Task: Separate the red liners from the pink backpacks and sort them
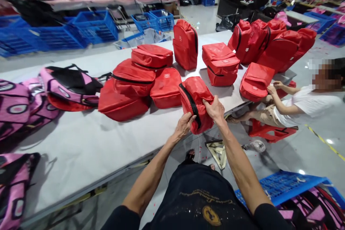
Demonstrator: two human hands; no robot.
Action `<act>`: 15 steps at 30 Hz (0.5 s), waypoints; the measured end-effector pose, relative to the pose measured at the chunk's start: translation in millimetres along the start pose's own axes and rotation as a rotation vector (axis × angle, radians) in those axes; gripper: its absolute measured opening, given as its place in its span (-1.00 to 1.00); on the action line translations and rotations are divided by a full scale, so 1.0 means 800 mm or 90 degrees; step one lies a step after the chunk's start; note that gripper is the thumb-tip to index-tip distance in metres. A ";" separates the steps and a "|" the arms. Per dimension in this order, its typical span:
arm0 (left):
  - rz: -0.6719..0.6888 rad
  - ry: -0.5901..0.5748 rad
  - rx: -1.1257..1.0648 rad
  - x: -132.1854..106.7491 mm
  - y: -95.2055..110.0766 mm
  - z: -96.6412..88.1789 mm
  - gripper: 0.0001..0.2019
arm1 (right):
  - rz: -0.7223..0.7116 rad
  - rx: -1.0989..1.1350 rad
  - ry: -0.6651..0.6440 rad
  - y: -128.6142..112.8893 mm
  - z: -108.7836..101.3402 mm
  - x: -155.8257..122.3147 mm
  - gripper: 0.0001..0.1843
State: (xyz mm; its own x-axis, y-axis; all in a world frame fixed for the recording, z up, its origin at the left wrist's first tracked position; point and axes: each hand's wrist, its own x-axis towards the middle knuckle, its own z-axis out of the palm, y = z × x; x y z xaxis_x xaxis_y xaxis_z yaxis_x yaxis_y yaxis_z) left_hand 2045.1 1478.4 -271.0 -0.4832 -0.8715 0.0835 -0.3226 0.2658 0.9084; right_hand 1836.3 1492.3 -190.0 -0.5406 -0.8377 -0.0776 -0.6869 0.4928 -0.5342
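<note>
Between my two hands is a small red backpack with a black zipper strip along its side, held at the near edge of the white table. My left hand pinches the zipper side low down. Fingers of my right hand are wrapped on the bag's right side, the thumb pressing the fabric. Just beyond lie more red backpacks: a flat one, a stacked pile, an upright one and a boxy one.
Pink patterned backpacks lie at the table's left. A seated co-worker handles a red bag at right, near a red group. A blue crate with pink bags stands at lower right. More blue crates stand behind.
</note>
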 end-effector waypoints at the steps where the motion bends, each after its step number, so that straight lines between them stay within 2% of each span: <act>1: 0.016 -0.009 0.005 0.002 -0.003 -0.009 -0.62 | 0.006 -0.002 0.003 -0.003 0.003 0.000 -0.51; 4: 0.048 -0.038 0.020 0.006 -0.010 -0.030 -0.59 | 0.019 -0.006 0.007 -0.012 0.011 0.002 -0.51; 6: 0.056 -0.042 0.015 0.007 -0.012 -0.036 -0.60 | 0.032 -0.006 0.018 -0.017 0.016 0.003 -0.49; 11: 0.017 -0.016 -0.051 0.003 -0.024 -0.029 -0.76 | 0.068 0.005 0.058 -0.026 0.025 0.001 -0.50; 15: -0.019 0.005 -0.115 0.000 -0.042 -0.020 -0.77 | 0.078 0.013 0.067 -0.033 0.032 -0.007 -0.51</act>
State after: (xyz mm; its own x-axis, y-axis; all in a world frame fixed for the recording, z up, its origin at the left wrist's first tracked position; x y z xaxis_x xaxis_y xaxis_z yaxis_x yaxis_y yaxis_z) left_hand 2069.0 1463.2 -295.3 -0.4685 -0.8815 0.0582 -0.1844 0.1620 0.9694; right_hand 1869.8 1478.2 -197.2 -0.6683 -0.7419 -0.0544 -0.6035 0.5835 -0.5434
